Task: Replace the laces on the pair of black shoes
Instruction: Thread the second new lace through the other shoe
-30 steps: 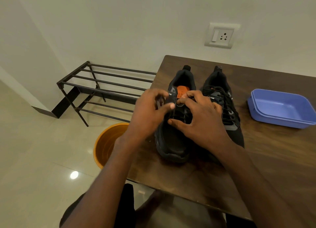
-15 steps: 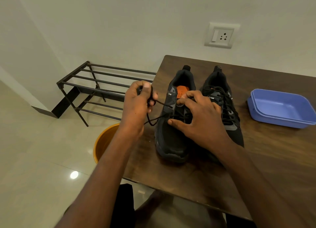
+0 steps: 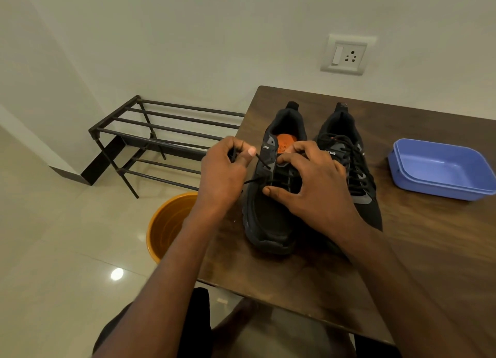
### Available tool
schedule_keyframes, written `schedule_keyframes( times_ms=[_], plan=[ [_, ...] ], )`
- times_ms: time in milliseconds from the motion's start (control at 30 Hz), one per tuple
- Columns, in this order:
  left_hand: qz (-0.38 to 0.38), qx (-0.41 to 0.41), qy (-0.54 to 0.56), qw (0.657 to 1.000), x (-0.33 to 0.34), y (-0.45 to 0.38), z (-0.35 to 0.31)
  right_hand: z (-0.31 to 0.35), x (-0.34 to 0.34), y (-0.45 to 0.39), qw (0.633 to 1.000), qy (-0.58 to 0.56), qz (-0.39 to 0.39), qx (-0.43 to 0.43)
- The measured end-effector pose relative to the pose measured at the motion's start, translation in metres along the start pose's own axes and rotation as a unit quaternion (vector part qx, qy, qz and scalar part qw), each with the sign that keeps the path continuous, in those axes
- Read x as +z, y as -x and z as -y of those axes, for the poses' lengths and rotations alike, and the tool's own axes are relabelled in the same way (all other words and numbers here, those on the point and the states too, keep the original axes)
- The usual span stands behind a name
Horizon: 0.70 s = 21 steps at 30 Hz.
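Observation:
Two black shoes stand side by side on the brown wooden table (image 3: 402, 263), toes toward me. The left shoe (image 3: 268, 223) shows an orange insole. My left hand (image 3: 222, 175) is just left of it and pinches a black lace (image 3: 261, 161) that runs taut to the shoe's upper eyelets; a second strand leaves a lower eyelet. My right hand (image 3: 311, 188) rests on the left shoe's tongue area, fingers spread and bent, thumb pressing the vamp. The right shoe (image 3: 349, 167) is fully laced and partly hidden behind my right hand.
A blue plastic tub (image 3: 440, 169) sits on the table at the right. An orange bucket (image 3: 166, 226) stands on the tiled floor left of the table. A black metal shoe rack (image 3: 161, 140) is against the wall, and a wall socket (image 3: 346, 54) is above the table.
My left hand left the shoe's eyelets and pulled the lace out to the left, then came slightly back toward the shoe. My right hand stayed on the left shoe.

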State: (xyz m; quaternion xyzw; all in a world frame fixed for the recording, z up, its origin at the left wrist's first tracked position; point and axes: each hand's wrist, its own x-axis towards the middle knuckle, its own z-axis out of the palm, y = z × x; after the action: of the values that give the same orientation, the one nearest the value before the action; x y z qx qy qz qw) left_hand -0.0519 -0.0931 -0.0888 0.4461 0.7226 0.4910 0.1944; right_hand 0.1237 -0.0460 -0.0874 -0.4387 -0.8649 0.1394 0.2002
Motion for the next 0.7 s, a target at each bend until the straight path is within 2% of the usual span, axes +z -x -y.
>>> schedule_keyframes(
  times_ms=[133,200,300,500,567,633,667,700],
  plan=[
    [-0.010,0.017,-0.008,1.000,-0.003,-0.001,0.003,0.013,-0.001,0.003,0.999,-0.015,-0.041,-0.015],
    [-0.018,0.019,-0.008,1.000,-0.004,-0.002,0.005,0.024,0.000,0.004,0.999,0.027,0.005,-0.029],
    [-0.020,0.015,-0.015,1.000,-0.004,-0.002,0.007,0.036,0.009,0.006,0.994,0.093,0.052,0.003],
    [-0.012,0.005,-0.031,0.999,-0.005,-0.002,0.007,0.045,0.009,0.000,0.998,0.046,-0.019,0.034],
    [-0.008,0.003,-0.038,0.999,-0.005,-0.002,0.007,0.042,0.008,0.001,0.998,-0.008,-0.033,0.052],
    [-0.006,0.007,-0.050,0.999,-0.006,-0.001,0.006,0.041,0.004,0.003,0.987,-0.133,-0.028,0.086],
    [-0.004,0.009,-0.052,0.999,-0.007,-0.001,0.006,0.040,-0.002,0.003,0.967,-0.226,-0.017,0.118],
    [0.000,0.011,-0.052,0.999,-0.008,-0.001,0.005,0.040,-0.009,0.003,0.931,-0.331,-0.005,0.155]
  ],
)
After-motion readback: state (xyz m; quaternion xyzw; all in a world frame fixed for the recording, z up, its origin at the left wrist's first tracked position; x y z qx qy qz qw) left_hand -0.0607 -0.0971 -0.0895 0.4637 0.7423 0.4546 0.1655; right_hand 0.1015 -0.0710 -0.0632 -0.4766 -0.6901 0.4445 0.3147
